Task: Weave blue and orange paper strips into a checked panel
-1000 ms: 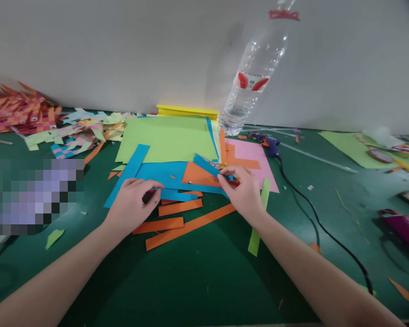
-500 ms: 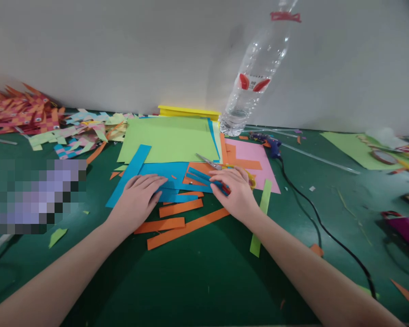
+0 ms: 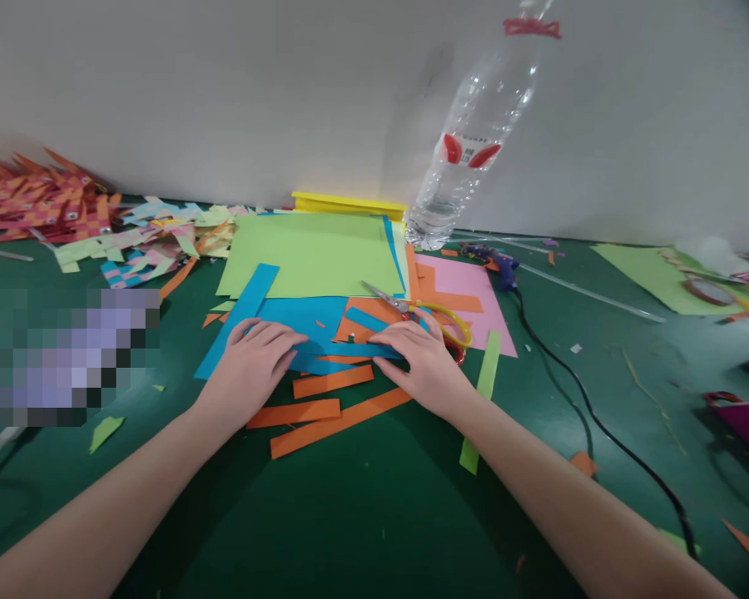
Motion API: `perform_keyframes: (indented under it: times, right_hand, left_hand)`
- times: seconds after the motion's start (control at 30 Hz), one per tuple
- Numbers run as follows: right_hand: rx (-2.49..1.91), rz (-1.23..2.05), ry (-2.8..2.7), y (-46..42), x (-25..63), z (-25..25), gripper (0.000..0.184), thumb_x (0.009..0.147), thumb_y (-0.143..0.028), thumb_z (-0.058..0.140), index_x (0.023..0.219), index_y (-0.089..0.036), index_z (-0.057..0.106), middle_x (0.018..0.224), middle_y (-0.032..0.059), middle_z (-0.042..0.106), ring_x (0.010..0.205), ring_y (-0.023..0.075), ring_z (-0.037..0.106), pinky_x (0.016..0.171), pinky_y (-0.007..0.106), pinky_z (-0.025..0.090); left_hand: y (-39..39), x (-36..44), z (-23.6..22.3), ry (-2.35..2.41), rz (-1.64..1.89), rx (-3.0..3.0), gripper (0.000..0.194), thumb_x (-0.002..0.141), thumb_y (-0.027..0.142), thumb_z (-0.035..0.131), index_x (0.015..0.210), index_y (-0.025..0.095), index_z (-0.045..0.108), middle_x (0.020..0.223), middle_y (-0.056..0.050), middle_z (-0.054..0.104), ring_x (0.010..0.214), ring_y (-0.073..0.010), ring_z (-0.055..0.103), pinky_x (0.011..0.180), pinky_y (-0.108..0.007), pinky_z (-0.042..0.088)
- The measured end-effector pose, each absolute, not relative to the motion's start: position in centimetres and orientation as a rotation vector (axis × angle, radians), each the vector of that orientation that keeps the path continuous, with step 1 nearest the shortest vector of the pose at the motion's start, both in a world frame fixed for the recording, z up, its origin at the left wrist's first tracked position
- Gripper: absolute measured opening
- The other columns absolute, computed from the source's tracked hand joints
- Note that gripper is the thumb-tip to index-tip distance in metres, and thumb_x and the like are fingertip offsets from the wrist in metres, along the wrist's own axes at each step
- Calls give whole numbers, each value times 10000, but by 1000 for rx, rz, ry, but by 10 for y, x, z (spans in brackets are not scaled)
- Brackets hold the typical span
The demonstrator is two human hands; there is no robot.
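A narrow blue paper strip [image 3: 343, 349] runs crosswise between my two hands. My left hand [image 3: 255, 359] has its thumb and bent fingers around the strip's left end, low over the blue sheets. At the other end, my right hand [image 3: 415, 358] pinches the strip between thumb and fingers. Scissors [image 3: 390, 297] with yellow and red handles lie just behind my right hand, which hides part of them. Beneath and in front of the hands are several orange paper strips [image 3: 334, 381]. A wider blue strip [image 3: 255, 291] slants past my left hand.
Green sheets [image 3: 312, 254] lie behind the hands, with pink paper [image 3: 474, 295] to the right. A plastic bottle [image 3: 468, 154] leans at the wall. A glue gun [image 3: 503, 268] trails a black cord. Woven paper pieces [image 3: 43, 200] are heaped at far left.
My right hand has shifted slightly and its fingers have come down onto the blue strip's right end. More of the scissors' handles shows. My left hand stays nearly still.
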State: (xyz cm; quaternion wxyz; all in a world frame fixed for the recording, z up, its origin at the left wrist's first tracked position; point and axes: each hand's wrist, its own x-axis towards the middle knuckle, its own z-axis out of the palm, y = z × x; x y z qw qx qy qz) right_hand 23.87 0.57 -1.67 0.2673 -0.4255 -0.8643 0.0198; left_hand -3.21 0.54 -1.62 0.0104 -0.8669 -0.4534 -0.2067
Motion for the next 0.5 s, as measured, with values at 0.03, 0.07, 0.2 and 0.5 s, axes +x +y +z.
perform_keyframes:
  times: [0.03, 0.07, 0.2, 0.5]
  right_hand:
    - [-1141, 57, -2326, 6, 239, -16, 204, 846, -191, 576, 1036, -265, 592, 976, 18, 698, 979, 208, 628, 1096, 557, 226]
    - [-1130, 60, -2320, 6, 238, -16, 210, 847, -182, 573, 1037, -271, 589, 977, 14, 698, 972, 206, 631, 1094, 553, 232]
    - [-1117, 60, -2283, 5, 237, -13, 242, 845, -129, 547, 1035, -276, 580, 952, 1, 702, 917, 194, 644, 1041, 511, 311]
    - [-1100, 37, -2172, 5, 236, -13, 172, 847, -140, 529, 970, -245, 585, 738, -23, 652, 663, 141, 600, 906, 415, 416]
  left_hand:
    - [5, -32, -16, -1419, -642, -2701, 241, 946, 213, 394, 1084, 214, 592, 1072, -74, 654, 997, -239, 586, 957, -473, 356]
    - [5, -32, -16, -1424, -641, -2694, 248, 946, 212, 394, 1103, 214, 585, 1090, -79, 650, 1004, -243, 582, 950, -471, 362]
    - [3, -30, -14, -1437, -640, -2701, 255, 938, 206, 411, 1134, 215, 575, 1113, -82, 651, 1027, -258, 573, 940, -477, 368]
    - [3, -32, -10, -1448, -768, -2645, 185, 949, 251, 437, 960, 225, 619, 959, -39, 695, 928, -213, 626, 993, -477, 328]
